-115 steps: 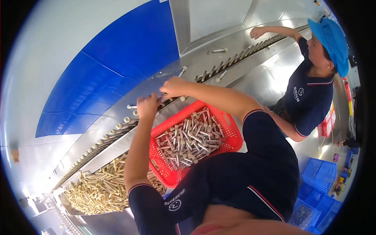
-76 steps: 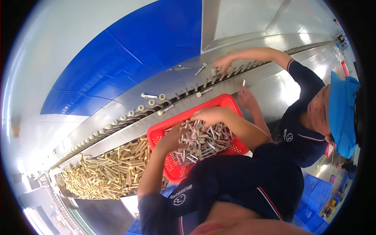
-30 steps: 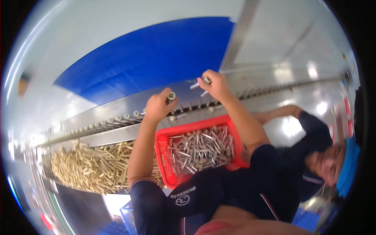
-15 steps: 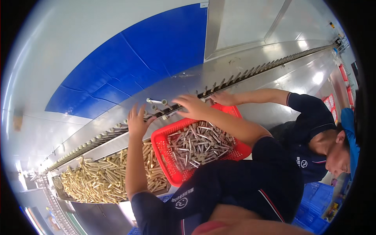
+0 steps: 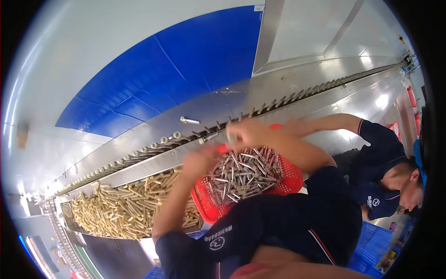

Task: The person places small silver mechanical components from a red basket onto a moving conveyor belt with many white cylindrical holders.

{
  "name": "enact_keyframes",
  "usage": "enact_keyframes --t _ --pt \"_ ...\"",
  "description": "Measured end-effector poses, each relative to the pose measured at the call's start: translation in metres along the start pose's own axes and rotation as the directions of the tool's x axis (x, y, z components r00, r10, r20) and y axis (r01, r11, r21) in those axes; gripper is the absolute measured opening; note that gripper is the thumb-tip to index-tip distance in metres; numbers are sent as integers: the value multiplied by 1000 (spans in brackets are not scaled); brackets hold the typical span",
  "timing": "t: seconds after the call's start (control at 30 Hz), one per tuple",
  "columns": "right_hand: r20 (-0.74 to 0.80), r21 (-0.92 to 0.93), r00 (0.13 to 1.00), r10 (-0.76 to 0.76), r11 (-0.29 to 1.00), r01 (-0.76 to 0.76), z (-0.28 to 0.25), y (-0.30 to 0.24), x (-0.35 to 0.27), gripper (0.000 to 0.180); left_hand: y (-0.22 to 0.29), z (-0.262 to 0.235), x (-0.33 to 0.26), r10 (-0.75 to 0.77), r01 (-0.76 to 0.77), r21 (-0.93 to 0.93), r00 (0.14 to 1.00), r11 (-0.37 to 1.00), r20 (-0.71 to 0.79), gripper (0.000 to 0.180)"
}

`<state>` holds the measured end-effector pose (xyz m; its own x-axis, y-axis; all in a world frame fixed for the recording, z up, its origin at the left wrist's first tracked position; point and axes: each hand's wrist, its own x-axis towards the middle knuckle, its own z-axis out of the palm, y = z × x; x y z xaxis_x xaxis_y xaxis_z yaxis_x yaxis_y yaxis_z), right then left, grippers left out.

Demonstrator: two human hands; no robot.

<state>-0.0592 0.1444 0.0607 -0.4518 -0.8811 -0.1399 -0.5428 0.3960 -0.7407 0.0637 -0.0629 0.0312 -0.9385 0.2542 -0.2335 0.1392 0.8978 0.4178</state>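
My left hand (image 5: 200, 163) is smeared by motion over the left rim of the red perforated basket (image 5: 210, 213). Its fingers cannot be made out. My right hand (image 5: 246, 133) hovers above the basket's far edge, beside the row of upright pins. Its fingers curl around something pale that is too blurred to name. Inside the basket lies a heap of silvery metal fittings with stems (image 5: 241, 174). One loose fitting (image 5: 207, 138) rests by the pin track, close to both hands. Another silver fitting (image 5: 190, 120) lies on the metal surface beyond the track.
A long track of pins (image 5: 290, 98) crosses the bench; pale ring-headed pieces (image 5: 134, 154) top its left stretch. Brass-coloured rods (image 5: 116, 211) fill a tray at left. At right a co-worker's arm (image 5: 332, 122) reaches toward the track. Blue crates (image 5: 371, 242) stand at lower right.
My left hand has dropped from the track toward the basket. My right hand has shifted a little right, its fingers now curled. The whole view has moved slightly.
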Motion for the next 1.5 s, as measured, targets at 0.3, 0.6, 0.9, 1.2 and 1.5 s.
enact_keyframes --t 0.3,0.6,0.9,1.2,1.5 --pt "-209 -208 920 -331 935 289 79 57 18 51 -62 4 -20 -114 215 165 873 963 -474 59" --pt "-179 -306 962 -206 941 144 66 37 132 38 -116 9 45 110 171 449 838 877 -535 35" --pt "-104 72 958 -268 958 276 19 32 -2 25 -29 14 4 277 -323 -110 911 940 -306 23" --pt "-219 -246 925 -310 935 255 61 42 43 51 -64 15 14 106 56 202 701 978 -705 38" --pt "-256 148 951 -172 965 215 23 42 92 26 -76 -16 63 183 58 286 643 956 -744 28"
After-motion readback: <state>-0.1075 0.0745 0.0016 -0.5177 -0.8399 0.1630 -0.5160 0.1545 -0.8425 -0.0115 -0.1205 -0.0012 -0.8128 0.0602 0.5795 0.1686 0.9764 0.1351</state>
